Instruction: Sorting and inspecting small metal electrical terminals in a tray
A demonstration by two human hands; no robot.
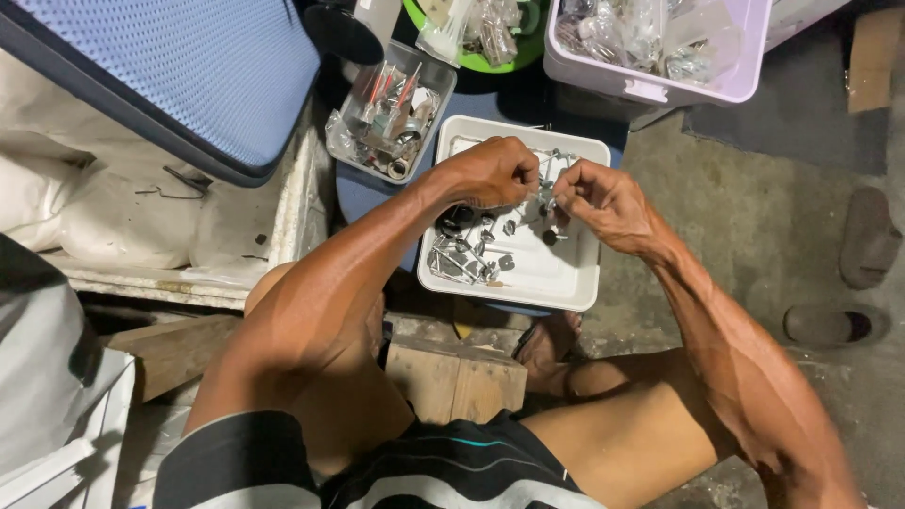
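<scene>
The person sits low over a concrete floor. Both hands are held over a white tray that rests on a blue surface.

The left hand is curled up, with its fingers pressed together on a small metal part. The right hand is just beside it, and its fingers pinch the same small part from the other side. The part is up in the air, just above the tray.

Inside the tray lie many little metal pieces, mostly on its left side. The right side of the tray is bare and white.

Behind the tray stands a clear box with more metal bits and some red ones. Next to it is a green bowl with small bags in it. A pale purple tub also holds clear bags.

To the left is a blue mesh panel. A wooden block sits under the person's legs. Two sandals lie on the floor to the right.
</scene>
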